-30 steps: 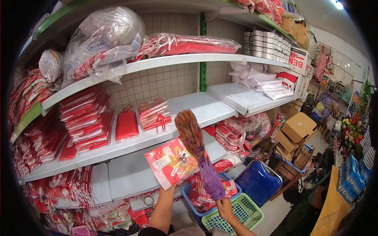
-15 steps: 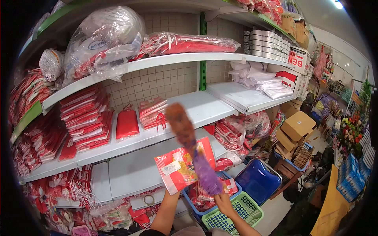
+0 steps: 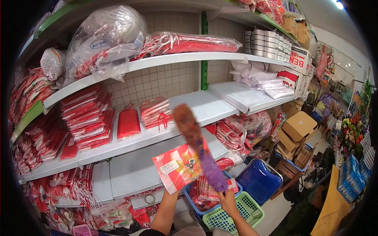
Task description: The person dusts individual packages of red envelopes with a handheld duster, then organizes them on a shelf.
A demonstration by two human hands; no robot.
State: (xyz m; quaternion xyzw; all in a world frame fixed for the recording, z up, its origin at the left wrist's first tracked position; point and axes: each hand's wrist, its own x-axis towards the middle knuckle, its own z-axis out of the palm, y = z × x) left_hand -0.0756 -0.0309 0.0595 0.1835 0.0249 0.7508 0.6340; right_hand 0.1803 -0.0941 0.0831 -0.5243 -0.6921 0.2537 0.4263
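My left hand (image 3: 170, 196) holds up a flat plastic-wrapped packet (image 3: 173, 179) of red and white cloth. The packet carries a golden emblem and a white handwritten label; most of my fingers are hidden behind it. In my right hand (image 3: 228, 201) is a feather duster (image 3: 195, 137), closed round its lower end. The duster is purple below and brown at the top, blurred by motion, and it slants up and left past the packet's right side. A blue basket (image 3: 239, 193) with red and white packets lies below and behind my hands.
Grey shelves (image 3: 189, 106) hold stacked red packets (image 3: 88, 118). A green basket (image 3: 252, 208) sits at lower right, beside a blue folding chair (image 3: 260, 179). Farther right are a cardboard box (image 3: 299, 125) and a yellow board (image 3: 327, 204).
The duster has swung slightly right and down, showing more of the packet's emblem. My right hand has shifted slightly with it; the packet has moved a little left.
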